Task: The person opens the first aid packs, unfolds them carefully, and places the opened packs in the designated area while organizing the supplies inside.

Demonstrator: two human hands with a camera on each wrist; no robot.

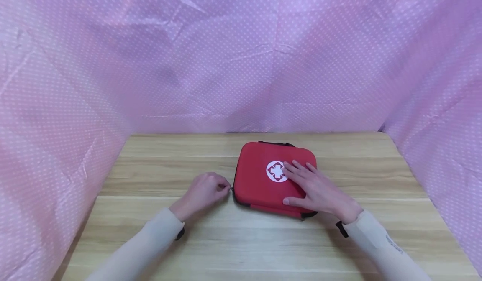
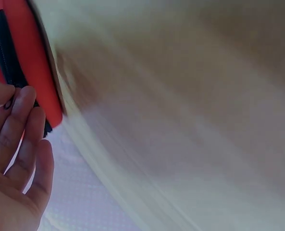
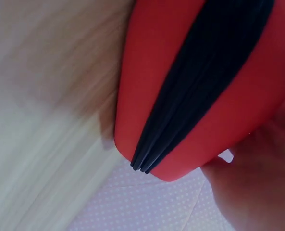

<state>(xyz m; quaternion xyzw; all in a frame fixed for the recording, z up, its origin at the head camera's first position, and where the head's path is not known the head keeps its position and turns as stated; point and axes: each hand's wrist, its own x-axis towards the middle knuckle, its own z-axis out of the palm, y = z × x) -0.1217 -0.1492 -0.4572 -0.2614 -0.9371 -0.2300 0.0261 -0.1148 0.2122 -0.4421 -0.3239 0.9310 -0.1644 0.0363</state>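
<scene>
A red first-aid case (image 1: 254,170) with a white cross emblem (image 1: 276,171) lies flat on the wooden table. At its left side, my left hand (image 1: 205,192) pinches the zipper pull (image 2: 8,103) between thumb and fingertips. The left wrist view has the black zipper band (image 2: 5,48) running along the case's side. My right hand (image 1: 320,191) rests on the lid's right part, fingers spread and covering the emblem's edge. From the right wrist, the black band (image 3: 200,72) shows along another side, with its two zipper edges lying close together.
The wooden table (image 1: 158,172) extends around the case on all sides. A black handle strap (image 1: 276,143) sticks out at the case's far edge. Pink dotted cloth (image 1: 244,63) hangs behind the table and along both sides.
</scene>
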